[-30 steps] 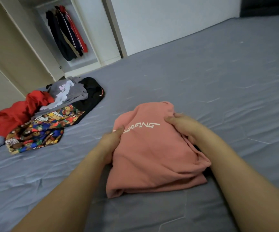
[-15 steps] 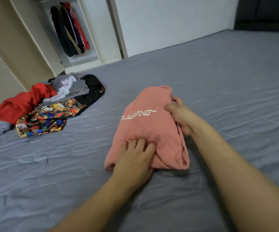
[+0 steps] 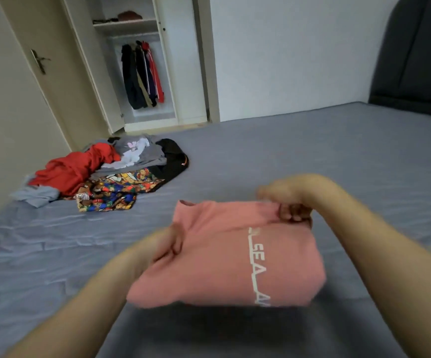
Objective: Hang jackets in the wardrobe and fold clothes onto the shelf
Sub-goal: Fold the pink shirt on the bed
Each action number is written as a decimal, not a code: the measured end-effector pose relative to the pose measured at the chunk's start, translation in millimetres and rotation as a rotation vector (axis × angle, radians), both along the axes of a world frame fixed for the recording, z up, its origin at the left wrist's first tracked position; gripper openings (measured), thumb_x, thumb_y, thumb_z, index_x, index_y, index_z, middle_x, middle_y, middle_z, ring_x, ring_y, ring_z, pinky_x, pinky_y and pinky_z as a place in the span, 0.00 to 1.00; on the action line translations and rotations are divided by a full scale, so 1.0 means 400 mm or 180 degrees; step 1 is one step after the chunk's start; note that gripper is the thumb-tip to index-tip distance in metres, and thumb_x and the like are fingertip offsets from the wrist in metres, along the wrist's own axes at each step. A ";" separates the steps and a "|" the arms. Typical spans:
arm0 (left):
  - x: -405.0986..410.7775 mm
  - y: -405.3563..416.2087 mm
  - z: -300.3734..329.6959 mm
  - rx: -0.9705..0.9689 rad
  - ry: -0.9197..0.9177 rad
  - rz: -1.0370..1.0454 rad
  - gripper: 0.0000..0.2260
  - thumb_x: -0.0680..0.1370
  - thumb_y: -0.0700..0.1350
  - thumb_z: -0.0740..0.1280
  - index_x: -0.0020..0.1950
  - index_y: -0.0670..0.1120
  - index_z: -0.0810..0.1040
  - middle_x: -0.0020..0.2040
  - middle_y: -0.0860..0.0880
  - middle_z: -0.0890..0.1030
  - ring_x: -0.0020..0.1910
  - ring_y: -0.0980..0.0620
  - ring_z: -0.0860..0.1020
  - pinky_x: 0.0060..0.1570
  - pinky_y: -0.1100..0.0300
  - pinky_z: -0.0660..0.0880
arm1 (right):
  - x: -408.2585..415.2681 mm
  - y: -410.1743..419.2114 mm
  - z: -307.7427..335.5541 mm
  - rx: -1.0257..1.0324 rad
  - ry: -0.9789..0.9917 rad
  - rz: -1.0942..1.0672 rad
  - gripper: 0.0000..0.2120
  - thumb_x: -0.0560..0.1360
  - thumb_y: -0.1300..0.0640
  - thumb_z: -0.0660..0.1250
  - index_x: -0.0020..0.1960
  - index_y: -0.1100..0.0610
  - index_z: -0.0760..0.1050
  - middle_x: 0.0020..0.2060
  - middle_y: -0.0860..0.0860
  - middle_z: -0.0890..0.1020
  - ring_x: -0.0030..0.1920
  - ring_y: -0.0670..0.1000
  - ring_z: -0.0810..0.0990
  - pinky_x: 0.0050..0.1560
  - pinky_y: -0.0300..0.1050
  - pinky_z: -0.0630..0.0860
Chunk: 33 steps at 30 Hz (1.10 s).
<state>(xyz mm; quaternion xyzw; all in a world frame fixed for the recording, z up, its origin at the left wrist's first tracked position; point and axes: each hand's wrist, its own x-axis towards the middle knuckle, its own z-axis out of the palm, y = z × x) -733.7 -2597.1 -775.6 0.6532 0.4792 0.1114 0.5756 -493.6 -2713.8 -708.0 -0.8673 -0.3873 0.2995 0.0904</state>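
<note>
A folded pink garment (image 3: 222,257) with white lettering is lifted off the grey bed (image 3: 312,156), turned so the lettering runs vertically. My left hand (image 3: 167,248) grips its left edge. At the far right corner my right hand (image 3: 286,202) pinches the fabric, fingers curled under. The open wardrobe (image 3: 142,73) stands at the back left, with several dark and red jackets (image 3: 142,73) hanging from its rail. Above the rail, the wardrobe shelf (image 3: 125,23) holds a few dark items.
A heap of unfolded clothes (image 3: 111,174) lies on the bed's far left: red, grey, black and a bear-print piece. A door with a handle (image 3: 40,60) stands left of the wardrobe. A dark headboard (image 3: 416,60) rises at the right.
The pink garment has come up off the bed and turned a quarter. My left hand moved from its near edge to its left side. My view has risen toward the wardrobe.
</note>
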 end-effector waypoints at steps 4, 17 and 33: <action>-0.051 0.064 -0.138 0.0804 0.1168 -0.0159 0.07 0.77 0.47 0.63 0.47 0.44 0.72 0.37 0.47 0.74 0.32 0.51 0.71 0.28 0.63 0.64 | -0.039 0.023 -0.243 -0.0735 -0.0466 0.0473 0.29 0.75 0.35 0.60 0.65 0.55 0.74 0.59 0.56 0.79 0.55 0.56 0.79 0.54 0.46 0.75; 0.125 0.117 -0.202 0.2988 0.0345 0.0683 0.12 0.83 0.51 0.55 0.50 0.44 0.73 0.53 0.39 0.79 0.53 0.38 0.76 0.50 0.48 0.71 | -0.001 -0.022 -0.369 0.1205 -0.0370 -0.0194 0.26 0.78 0.36 0.58 0.48 0.59 0.79 0.51 0.59 0.83 0.51 0.58 0.80 0.50 0.47 0.75; 0.085 0.125 -0.185 0.1711 0.2044 -0.0539 0.32 0.80 0.64 0.52 0.74 0.42 0.68 0.74 0.40 0.67 0.72 0.42 0.68 0.68 0.53 0.64 | 0.012 0.002 -0.372 0.1609 0.0244 -0.1708 0.43 0.73 0.38 0.66 0.73 0.64 0.54 0.69 0.63 0.69 0.68 0.62 0.70 0.64 0.50 0.68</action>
